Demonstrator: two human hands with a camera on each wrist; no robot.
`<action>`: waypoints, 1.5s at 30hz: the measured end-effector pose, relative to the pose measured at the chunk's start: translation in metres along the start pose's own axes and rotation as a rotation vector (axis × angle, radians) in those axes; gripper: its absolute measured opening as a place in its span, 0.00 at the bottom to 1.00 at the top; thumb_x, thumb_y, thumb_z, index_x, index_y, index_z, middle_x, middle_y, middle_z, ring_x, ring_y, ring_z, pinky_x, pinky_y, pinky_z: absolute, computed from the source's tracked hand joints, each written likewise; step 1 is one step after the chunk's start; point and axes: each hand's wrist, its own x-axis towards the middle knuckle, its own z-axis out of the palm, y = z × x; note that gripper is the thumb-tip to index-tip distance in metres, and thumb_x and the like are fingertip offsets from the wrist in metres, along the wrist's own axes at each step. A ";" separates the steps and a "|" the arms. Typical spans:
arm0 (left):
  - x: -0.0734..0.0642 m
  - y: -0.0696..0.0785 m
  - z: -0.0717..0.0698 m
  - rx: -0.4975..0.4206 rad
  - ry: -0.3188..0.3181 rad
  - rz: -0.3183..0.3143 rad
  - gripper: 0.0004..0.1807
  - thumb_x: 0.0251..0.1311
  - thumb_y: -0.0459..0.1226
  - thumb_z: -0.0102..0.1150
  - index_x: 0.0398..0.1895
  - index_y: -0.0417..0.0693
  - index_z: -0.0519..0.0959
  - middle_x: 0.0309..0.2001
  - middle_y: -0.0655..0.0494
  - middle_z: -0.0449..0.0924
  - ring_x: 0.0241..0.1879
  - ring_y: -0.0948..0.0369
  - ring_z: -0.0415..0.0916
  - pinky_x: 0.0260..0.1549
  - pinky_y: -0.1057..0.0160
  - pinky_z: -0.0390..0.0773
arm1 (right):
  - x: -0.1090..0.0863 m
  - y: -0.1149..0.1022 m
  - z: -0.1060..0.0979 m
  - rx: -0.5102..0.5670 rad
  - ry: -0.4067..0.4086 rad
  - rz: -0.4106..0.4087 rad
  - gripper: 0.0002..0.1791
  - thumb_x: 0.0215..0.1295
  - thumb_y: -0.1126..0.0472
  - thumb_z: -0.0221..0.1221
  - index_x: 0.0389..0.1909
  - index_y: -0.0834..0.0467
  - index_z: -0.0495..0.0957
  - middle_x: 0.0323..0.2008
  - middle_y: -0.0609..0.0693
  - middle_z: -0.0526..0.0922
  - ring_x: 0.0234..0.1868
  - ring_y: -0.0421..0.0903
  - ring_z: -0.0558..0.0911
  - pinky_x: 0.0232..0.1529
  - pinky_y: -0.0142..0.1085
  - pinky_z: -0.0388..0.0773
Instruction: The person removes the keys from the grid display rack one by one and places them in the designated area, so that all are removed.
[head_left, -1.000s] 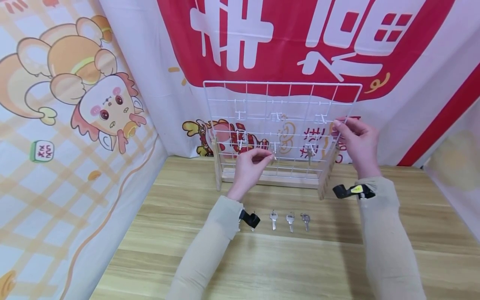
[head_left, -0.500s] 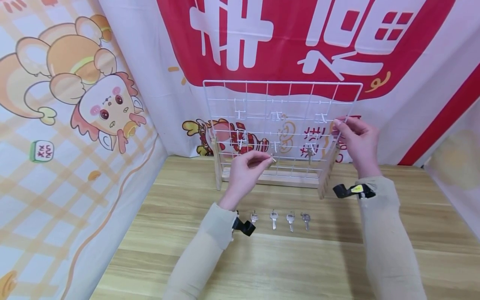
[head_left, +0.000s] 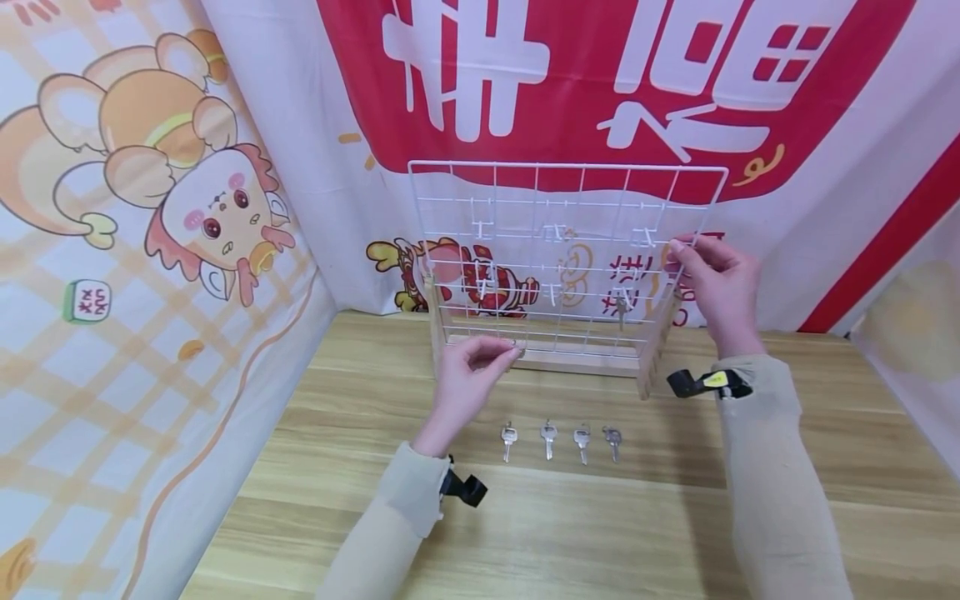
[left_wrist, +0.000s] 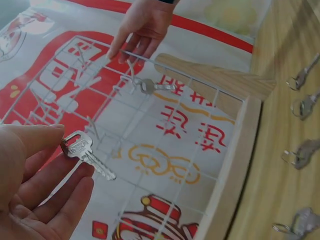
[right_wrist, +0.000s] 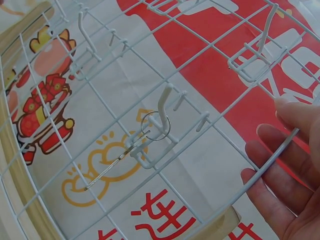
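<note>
My left hand (head_left: 467, 379) pinches a silver key (left_wrist: 82, 149) by its ring, between thumb and forefinger. It is in front of the lower left part of a white wire grid rack (head_left: 577, 166), apart from its hooks. My right hand (head_left: 723, 287) holds the right side wire of the rack, thumb on one side and fingers on the other. Another key (right_wrist: 107, 171) hangs by its ring from the lower right hook (right_wrist: 164, 107). In the head view, the key in my left hand is mostly hidden by the fingertips.
Several keys with rings lie in a row on the wooden table (head_left: 360, 500), including one key (head_left: 549, 439) near the middle. Wooden feet (head_left: 647, 375) support the rack. Printed cloth (head_left: 352, 192) hangs close behind it. Other white hooks (head_left: 482, 229) sit on the grid.
My left hand has drawn back from the lower middle hook, moving down and left with the key. The right hand has kept its hold on the rack's side.
</note>
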 end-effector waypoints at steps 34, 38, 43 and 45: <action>-0.060 -0.084 -0.027 0.104 -0.158 -0.399 0.04 0.62 0.31 0.69 0.39 0.41 0.85 0.33 0.53 0.87 0.33 0.58 0.84 0.35 0.63 0.85 | 0.000 0.000 0.001 -0.039 0.002 0.024 0.28 0.58 0.39 0.69 0.58 0.45 0.85 0.54 0.48 0.85 0.53 0.47 0.82 0.51 0.31 0.81; -0.062 -0.085 -0.029 0.149 -0.177 -0.390 0.04 0.62 0.32 0.69 0.39 0.41 0.85 0.33 0.54 0.87 0.33 0.58 0.84 0.34 0.62 0.85 | 0.001 0.001 0.001 -0.027 0.003 0.022 0.28 0.58 0.40 0.69 0.58 0.46 0.85 0.54 0.48 0.85 0.53 0.47 0.83 0.50 0.31 0.81; -0.061 -0.085 -0.029 0.208 -0.189 -0.400 0.04 0.63 0.34 0.70 0.38 0.44 0.86 0.33 0.56 0.86 0.33 0.60 0.83 0.35 0.61 0.84 | 0.001 0.000 0.001 -0.036 0.006 0.008 0.28 0.58 0.40 0.69 0.59 0.46 0.84 0.54 0.48 0.85 0.53 0.46 0.82 0.52 0.32 0.81; -0.060 -0.085 -0.029 0.236 -0.188 -0.413 0.04 0.62 0.36 0.70 0.38 0.46 0.86 0.33 0.58 0.86 0.33 0.61 0.82 0.36 0.61 0.83 | 0.001 0.001 0.001 -0.053 0.008 0.002 0.29 0.58 0.39 0.68 0.59 0.46 0.84 0.54 0.48 0.84 0.53 0.46 0.82 0.52 0.33 0.81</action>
